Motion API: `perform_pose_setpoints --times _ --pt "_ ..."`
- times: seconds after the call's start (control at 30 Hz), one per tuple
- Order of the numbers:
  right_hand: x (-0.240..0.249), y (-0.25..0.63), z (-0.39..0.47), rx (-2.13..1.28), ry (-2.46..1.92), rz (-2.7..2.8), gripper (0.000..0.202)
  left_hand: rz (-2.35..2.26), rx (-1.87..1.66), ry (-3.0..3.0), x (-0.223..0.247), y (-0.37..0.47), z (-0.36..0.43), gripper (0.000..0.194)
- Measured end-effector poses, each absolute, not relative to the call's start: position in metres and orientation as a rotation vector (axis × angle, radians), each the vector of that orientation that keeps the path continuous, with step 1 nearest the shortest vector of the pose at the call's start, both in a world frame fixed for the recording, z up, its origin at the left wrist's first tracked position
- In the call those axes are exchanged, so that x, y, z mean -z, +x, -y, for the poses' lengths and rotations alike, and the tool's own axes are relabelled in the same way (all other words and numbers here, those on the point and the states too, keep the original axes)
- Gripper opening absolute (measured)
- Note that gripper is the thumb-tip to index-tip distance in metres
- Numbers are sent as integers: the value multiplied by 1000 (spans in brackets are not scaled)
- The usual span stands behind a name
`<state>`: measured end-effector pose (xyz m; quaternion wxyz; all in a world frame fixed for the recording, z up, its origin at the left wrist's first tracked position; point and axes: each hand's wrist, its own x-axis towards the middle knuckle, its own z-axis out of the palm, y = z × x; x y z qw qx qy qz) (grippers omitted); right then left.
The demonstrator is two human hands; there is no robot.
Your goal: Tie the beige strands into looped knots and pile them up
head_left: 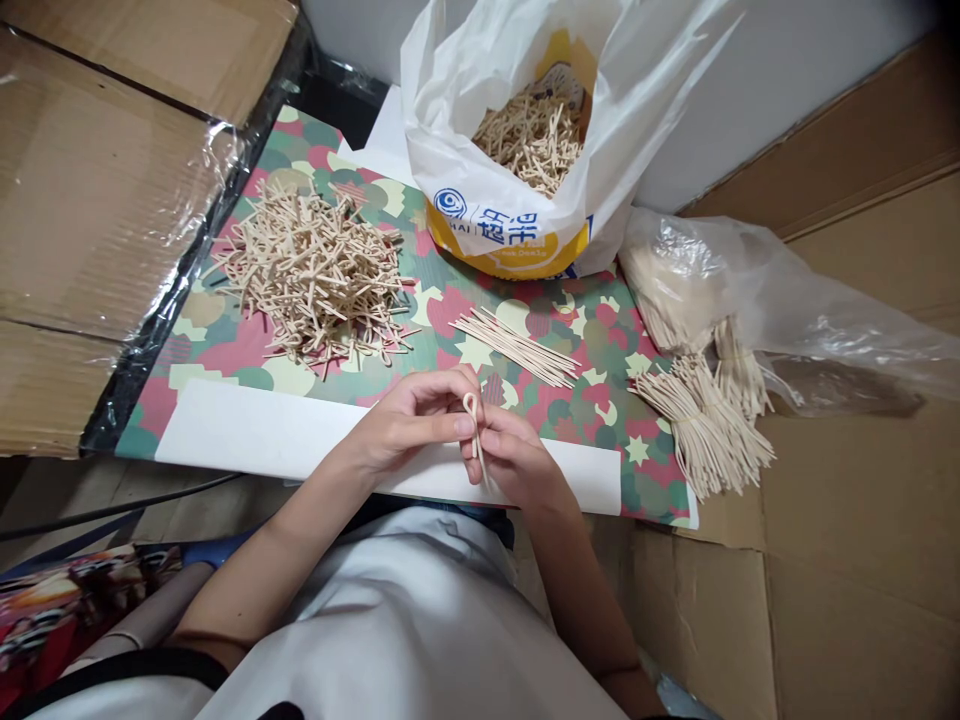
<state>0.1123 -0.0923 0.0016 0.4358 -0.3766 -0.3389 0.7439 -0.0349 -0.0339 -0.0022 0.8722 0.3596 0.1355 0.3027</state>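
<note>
Between my two hands is a thin pale stick (471,404) bent into a small loop at its top, its tail pointing down. My left hand (420,420) pinches it with the thumb just below the loop. From the other side, the fingers of my right hand (517,455) close around its lower part. Just beyond my hands lies a small row of straight pale sticks (517,347). Farther left is a heap of looped sticks (315,275). Tied bundles of straight sticks (709,420) lie at the right edge of the board.
A white plastic bag (517,215) at the back holds many more looped sticks. The patterned board (600,420) carries a white strip (247,425) along its front. Clear plastic wrap (750,270) covers more bundles at right. Cardboard boxes (112,170) stand at left; cardboard (847,540) lies at right.
</note>
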Motion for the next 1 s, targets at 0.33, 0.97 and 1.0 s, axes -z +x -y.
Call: perform_pose_setpoints --times 0.33,0.97,1.0 --pt "-2 108 95 -1828 -925 832 22 -291 -651 727 2 -35 35 10" --pt "11 113 109 -1833 -852 774 18 -412 -765 627 -2 -30 38 21" --pt "13 116 111 -1856 -829 765 19 -405 -754 624 -1 -30 37 21"
